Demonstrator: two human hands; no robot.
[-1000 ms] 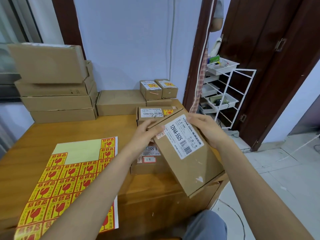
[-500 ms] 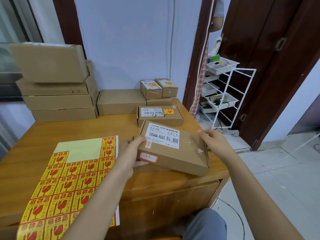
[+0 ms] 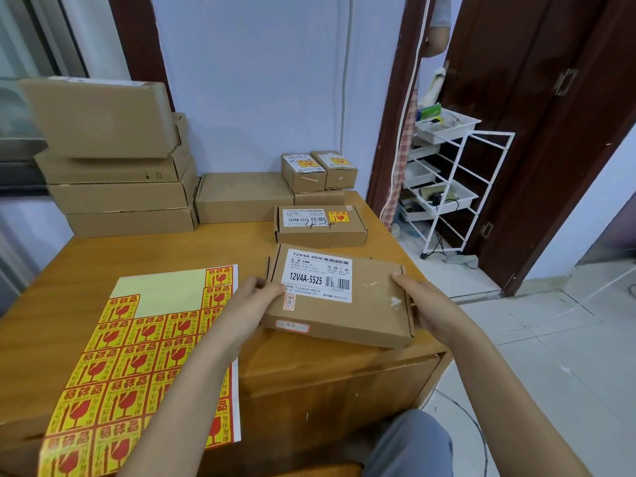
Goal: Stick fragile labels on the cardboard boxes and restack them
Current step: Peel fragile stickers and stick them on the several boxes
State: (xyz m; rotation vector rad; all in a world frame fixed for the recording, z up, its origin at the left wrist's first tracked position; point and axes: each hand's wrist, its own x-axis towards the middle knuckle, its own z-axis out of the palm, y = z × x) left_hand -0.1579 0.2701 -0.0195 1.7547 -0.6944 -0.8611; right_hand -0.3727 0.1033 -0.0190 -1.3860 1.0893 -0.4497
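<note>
A flat cardboard box [image 3: 364, 308] with a white "12V4A-5525" label lies near the table's front right edge, on top of another box that is mostly hidden. My left hand [image 3: 249, 306] grips its left end and my right hand [image 3: 425, 304] grips its right end. It carries no yellow sticker. A sheet of yellow and red fragile stickers [image 3: 137, 366] lies on the table to the left. Behind the held box sits a similar box [image 3: 321, 227] with a fragile sticker on it, and two small stickered boxes [image 3: 318, 170] stand farther back.
A stack of large plain boxes [image 3: 117, 166] fills the table's back left, with one flat box [image 3: 241, 197] beside it. The wooden table [image 3: 82, 266] ends close to the held box on the right. A white wire rack [image 3: 447, 187] stands by the dark door.
The box was tilted up in both hands a second ago; it has been lowered flat onto the box beneath, label up. Both hands stay on its ends.
</note>
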